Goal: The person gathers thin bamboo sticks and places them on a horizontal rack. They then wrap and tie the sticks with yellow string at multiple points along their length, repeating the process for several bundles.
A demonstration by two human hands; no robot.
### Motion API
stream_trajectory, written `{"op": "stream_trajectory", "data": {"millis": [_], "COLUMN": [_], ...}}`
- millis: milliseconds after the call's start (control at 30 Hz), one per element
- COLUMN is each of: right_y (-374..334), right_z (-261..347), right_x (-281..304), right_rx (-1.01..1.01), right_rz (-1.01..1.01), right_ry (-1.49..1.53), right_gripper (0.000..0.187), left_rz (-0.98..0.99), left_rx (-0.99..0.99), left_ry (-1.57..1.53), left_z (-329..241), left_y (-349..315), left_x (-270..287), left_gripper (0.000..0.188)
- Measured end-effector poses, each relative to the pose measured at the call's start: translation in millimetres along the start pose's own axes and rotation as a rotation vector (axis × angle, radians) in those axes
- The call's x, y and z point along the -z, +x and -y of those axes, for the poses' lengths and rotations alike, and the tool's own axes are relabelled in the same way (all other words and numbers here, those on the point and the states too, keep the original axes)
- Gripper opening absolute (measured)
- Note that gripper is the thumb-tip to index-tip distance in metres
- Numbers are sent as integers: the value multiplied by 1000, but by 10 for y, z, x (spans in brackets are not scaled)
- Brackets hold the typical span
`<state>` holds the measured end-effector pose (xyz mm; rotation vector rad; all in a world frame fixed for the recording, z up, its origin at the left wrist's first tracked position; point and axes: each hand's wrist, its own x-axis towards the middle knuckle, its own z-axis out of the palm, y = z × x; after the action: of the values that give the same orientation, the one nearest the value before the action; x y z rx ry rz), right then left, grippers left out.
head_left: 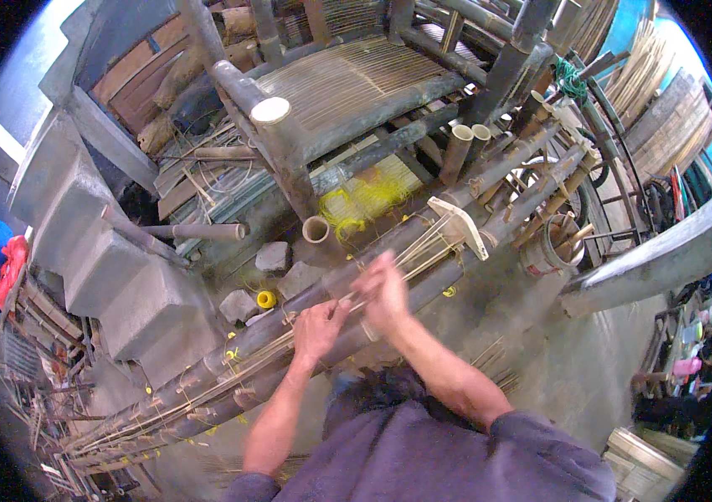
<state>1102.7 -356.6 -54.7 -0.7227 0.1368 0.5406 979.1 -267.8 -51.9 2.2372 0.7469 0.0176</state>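
Item: a set of thin pale strips [434,258], laid lengthwise along two long dark poles, an upper pole [331,291] and a lower pole [444,274], which run parallel and slantwise across the view; the poles apparently serve as a bed, keeping the strips straight and off the floor. Fitting: a pale crosspiece [460,224], angled, set across the poles at the upper right; the strips fan toward it, so it probably keeps their ends raised and spread. Ties: small yellow knots [232,355] at intervals along the poles, presumably fastenings. Left hand [318,326]: over the poles, fingers curled and brought together with the thumb, seemingly pinched on a strip, perhaps to steady it. Right hand [382,297]: just beyond the left, nearer the crosspiece, bent at the wrist and blurred; whether its fingers are closed on a strip cannot be told. Position of strips relative to grip: passing beneath and between the hands, continuing past the right hand to the crosspiece and past the left hand toward the lower left. Adjacent stock: a yellow roll [266,299] beside grey stone blocks [239,306], near the upper pole, likely within reach of the left hand; a yellow tangle [372,197] beneath a slatted bench [356,79].
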Motion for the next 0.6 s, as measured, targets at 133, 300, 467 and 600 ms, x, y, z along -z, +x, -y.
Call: {"op": "stream_trajectory", "data": {"millis": [133, 300, 467, 600], "right_y": [614, 735, 561, -210], "right_z": [768, 715, 712, 597], "right_x": [149, 406, 1759, 3485], "right_rx": [8, 302, -89, -319], "right_rz": [86, 222, 200, 199], "right_ry": [171, -271, -598, -1088], "right_gripper": [47, 53, 44, 46], "left_rz": [31, 97, -22, -61], "left_rx": [35, 36, -213, -294], "left_ry": [31, 69, 42, 151], "left_z": [124, 336, 203, -36], "left_y": [46, 196, 227, 375], "left_x": [-32, -289, -267, -564], "left_gripper": [59, 52, 21, 17]}}
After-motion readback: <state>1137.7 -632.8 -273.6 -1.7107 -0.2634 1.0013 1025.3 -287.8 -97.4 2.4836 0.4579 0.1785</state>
